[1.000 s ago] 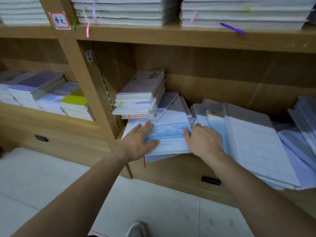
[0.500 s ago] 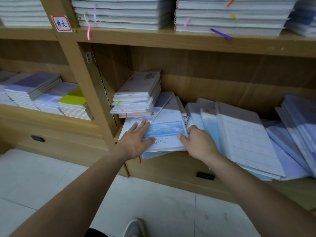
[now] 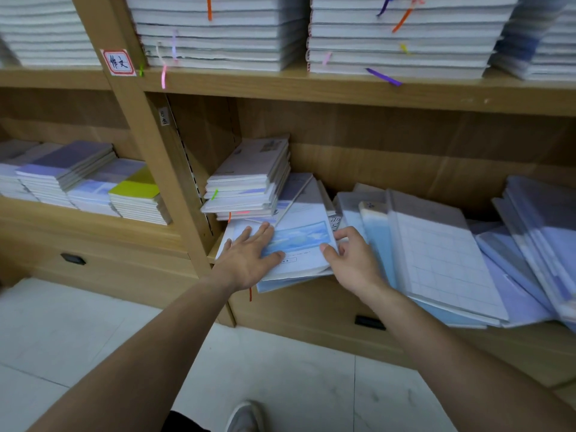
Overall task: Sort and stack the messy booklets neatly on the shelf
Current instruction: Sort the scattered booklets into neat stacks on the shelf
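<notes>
left hand [image 3: 249, 260] flat on booklet [image 3: 299, 241], right hand [image 3: 352, 263] pinching its edge

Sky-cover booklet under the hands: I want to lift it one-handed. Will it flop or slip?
Probably floppy and light: the sky-cover booklet looks thin and soft-covered, its front edge overhanging the shelf. It may slide, since it lies on other loose booklets.

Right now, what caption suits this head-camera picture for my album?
Left hand flat on a sky-cover booklet, right hand pinching its edge, beside a tidier stack.
</notes>
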